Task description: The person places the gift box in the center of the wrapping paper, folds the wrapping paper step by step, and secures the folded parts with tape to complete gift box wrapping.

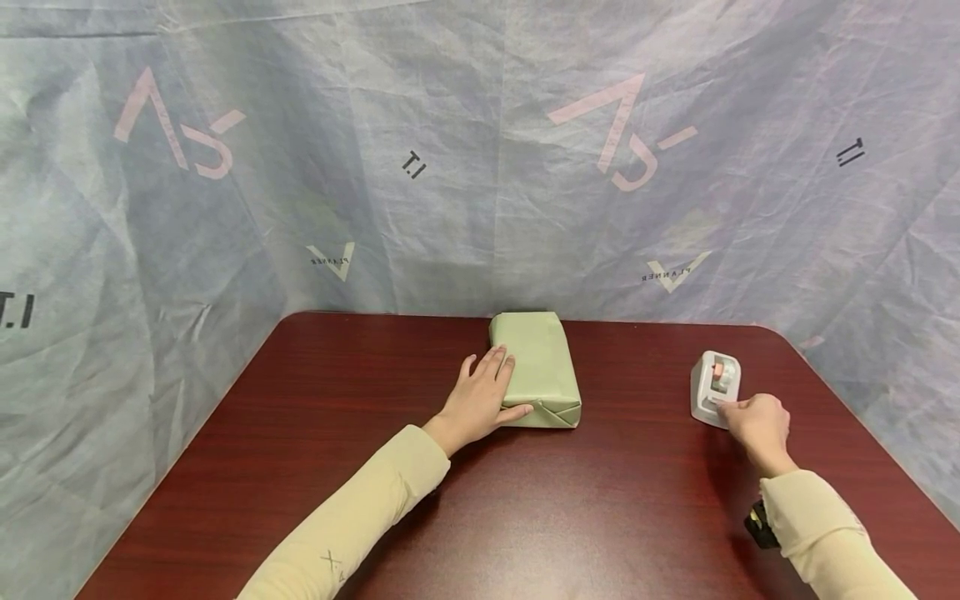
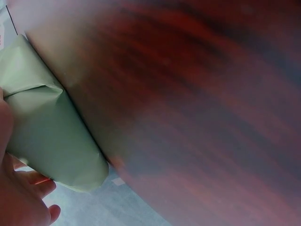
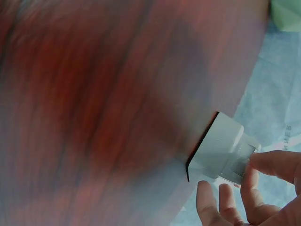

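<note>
A box-shaped package (image 1: 534, 358) wrapped in pale green paper lies near the back edge of the table. On its left side rests my left hand (image 1: 480, 396), fingers spread over the top and thumb along the folded front end. The left wrist view shows the package's wrapped end (image 2: 56, 132) close up. Further right stands a white tape dispenser (image 1: 705, 396) with a small roll of tape (image 1: 723, 375) in it. At its front end, my right hand (image 1: 759, 425) pinches the clear tape (image 3: 244, 167) between thumb and index finger, while the other fingers curl beside the dispenser.
The dark red wooden table (image 1: 600, 517) has rounded back corners. A grey printed cloth (image 1: 450, 167) hangs behind it and along both sides. Under the right sleeve, a small black and yellow object (image 1: 761, 525) shows at the wrist.
</note>
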Available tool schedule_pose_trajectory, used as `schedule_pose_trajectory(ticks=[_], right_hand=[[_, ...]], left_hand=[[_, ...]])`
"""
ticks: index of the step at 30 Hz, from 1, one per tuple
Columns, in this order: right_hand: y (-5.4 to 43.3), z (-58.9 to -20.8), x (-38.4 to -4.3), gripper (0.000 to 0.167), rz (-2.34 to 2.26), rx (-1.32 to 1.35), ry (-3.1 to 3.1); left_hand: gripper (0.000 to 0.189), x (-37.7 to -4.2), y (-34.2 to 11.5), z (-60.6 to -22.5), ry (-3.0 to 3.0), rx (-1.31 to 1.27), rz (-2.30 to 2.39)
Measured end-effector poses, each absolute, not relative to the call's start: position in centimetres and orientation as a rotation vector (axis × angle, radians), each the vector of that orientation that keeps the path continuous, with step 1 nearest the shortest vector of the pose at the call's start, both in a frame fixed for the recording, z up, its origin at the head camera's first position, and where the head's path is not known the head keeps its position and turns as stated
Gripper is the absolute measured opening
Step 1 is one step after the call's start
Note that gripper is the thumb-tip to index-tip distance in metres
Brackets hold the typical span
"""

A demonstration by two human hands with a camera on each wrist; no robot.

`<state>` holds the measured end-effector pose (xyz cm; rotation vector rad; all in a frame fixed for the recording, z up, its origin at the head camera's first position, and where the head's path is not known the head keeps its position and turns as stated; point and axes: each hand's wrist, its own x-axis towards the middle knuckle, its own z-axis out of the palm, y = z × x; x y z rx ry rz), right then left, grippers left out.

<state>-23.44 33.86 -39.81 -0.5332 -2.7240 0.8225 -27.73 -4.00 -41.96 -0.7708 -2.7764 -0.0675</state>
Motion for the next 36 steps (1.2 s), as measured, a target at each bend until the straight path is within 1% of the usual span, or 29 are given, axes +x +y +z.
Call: schedule_pose_trajectory(ticks=[9, 17, 28, 36], right_hand=[[33.74, -40.3, -23.77, 0.025, 0.77, -0.523, -2.707], [33.75, -40.54, -23.93, 0.026, 0.799, -0.555, -2.679], [33.54, -40.07, -24.16, 0.036, 0.766, -0.597, -2.703], [33.54, -39.84, -24.09, 0.032, 0.709, -0.548, -2.72]], left_hand=[[0.081, -27.61, -3.94, -41.73, -2.771, -0.765, -0.024], [0.08, -27.66, -3.89, -41.89, -2.768, -0.763, -0.017], [0.08, -27.86, -3.84, -42.01, -2.76, -0.761, -0.016], [0.081, -27.8, -3.86, -41.98, -2.775, -0.763, -0.021]])
